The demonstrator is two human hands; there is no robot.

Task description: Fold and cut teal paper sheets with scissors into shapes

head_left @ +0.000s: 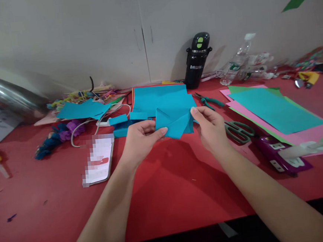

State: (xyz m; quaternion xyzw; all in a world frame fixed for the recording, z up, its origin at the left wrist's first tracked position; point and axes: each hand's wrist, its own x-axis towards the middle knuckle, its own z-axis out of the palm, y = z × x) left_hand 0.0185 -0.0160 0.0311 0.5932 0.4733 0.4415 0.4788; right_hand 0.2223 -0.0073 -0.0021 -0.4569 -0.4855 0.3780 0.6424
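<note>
Folded blue paper (174, 123) is held up between the two hands, above the red tabletop (168, 206), with a pointed flap slanting across its front. The left grip (140, 139) is clamped on its lower left edge, thumb lying over the front face and fingers behind, which probably steadies the layers and stops them sliding apart. The right grip (210, 126) is closed on the upper right corner, thumb and fingertips pinching it; that light hold likely gives finer control over the edge. Held from opposite sides, the sheet probably stays taut and its middle open to view.

Just beyond both grips lies a larger blue sheet (159, 98), and beside the left grip, on its far side, are small folded blue strips (118, 119). A phone (101, 159) rests to the left of the left grip, outside the forearm, where its screen can probably be glanced at. Right of the right grip are green-handled scissors (239, 131), with pliers (211, 101) beyond it; both seem within easy reach. Farther right, coloured sheets (275, 108) overlap in a loose pile, near a purple tool (280, 156). Well beyond the grips, a black flask (195, 66) stands upright by the wall.
</note>
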